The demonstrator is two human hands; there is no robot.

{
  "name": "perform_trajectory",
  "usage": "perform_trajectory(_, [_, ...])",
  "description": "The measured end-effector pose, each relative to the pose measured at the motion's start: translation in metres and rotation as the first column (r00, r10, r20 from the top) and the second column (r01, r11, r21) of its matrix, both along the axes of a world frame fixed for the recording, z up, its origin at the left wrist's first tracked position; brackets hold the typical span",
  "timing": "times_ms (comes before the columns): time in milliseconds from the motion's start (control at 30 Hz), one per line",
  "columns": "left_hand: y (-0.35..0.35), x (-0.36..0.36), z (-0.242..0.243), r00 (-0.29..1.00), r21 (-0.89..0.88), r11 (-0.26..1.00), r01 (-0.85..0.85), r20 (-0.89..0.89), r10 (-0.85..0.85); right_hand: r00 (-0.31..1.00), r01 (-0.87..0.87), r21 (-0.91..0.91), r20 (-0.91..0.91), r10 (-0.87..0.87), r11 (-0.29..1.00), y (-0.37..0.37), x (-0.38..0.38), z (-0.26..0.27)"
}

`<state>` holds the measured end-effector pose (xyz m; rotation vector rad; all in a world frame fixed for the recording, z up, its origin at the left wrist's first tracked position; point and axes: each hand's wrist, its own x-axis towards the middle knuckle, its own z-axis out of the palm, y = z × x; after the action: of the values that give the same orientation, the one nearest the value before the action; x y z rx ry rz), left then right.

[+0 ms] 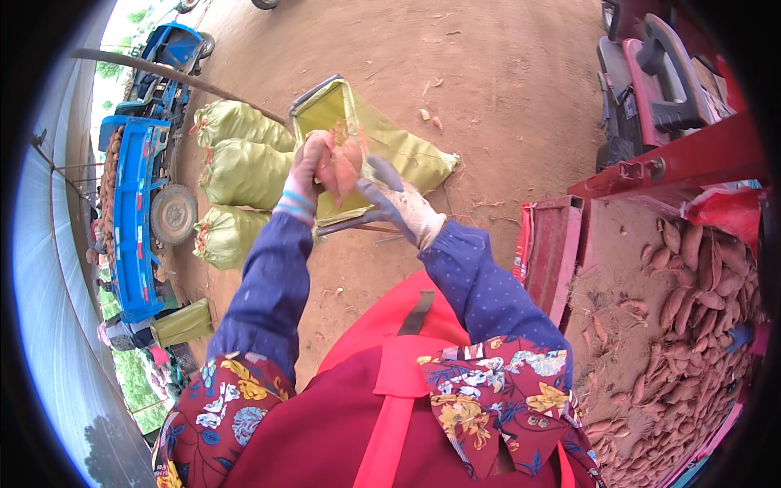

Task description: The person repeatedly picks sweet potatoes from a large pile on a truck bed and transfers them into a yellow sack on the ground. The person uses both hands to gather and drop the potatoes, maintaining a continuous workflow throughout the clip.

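My left hand (309, 165), in a work glove, grips some reddish sweet potatoes (341, 169); motion blur hides how many. They are over a yellow-green woven sack (399, 149), whose mouth is spread by a metal frame (348, 223). Just right of the sweet potatoes is my right hand (403, 204), in a glove with grey-coated fingers. Its fingers are apart, with nothing seen in them. The sack's closed end stretches to the right along the dirt ground.
Several tied, full sacks (247, 172) lie left of the open one. A wooden pole (183, 76) slants toward them. Farther left stands a blue truck (140, 207) loaded with produce. At right are a red metal beam (671, 155) and a sweet potato heap (701, 329), with another person's gloved hand (739, 337).
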<state>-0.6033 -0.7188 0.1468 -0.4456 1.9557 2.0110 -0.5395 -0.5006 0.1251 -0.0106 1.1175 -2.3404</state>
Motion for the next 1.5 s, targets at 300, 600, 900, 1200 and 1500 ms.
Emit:
perform_trajectory(300, [-0.034,0.047,-0.126,0.978,-0.548,0.810,0.209,0.093,-0.189,0.445,0.634,0.621,0.194,-0.874,0.461,0.235,0.280,-0.141])
perform_trajectory(600, [0.110,0.103,-0.079,0.710,-0.968,0.175,0.178,0.004,-0.704,0.657,-0.373,0.787,-0.150,-0.739,-0.491,0.543,0.521,-0.125])
perform_trajectory(900, [0.508,0.282,-0.144,0.316,0.505,0.262,0.822,-0.023,-0.948,-0.122,0.526,0.776,-0.338,-0.933,-0.350,0.480,0.517,-0.094])
perform_trajectory(1200, [0.550,0.356,-0.087,0.063,0.561,0.160,0.812,0.188,-0.980,0.716,-0.215,0.846,-0.203,-0.668,-0.488,0.566,0.478,-0.157])
perform_trajectory(1500, [0.525,0.307,-0.138,0.209,0.903,0.250,0.351,0.185,-0.960,0.583,0.463,0.861,-0.115,-0.804,0.212,0.393,0.436,-0.078])
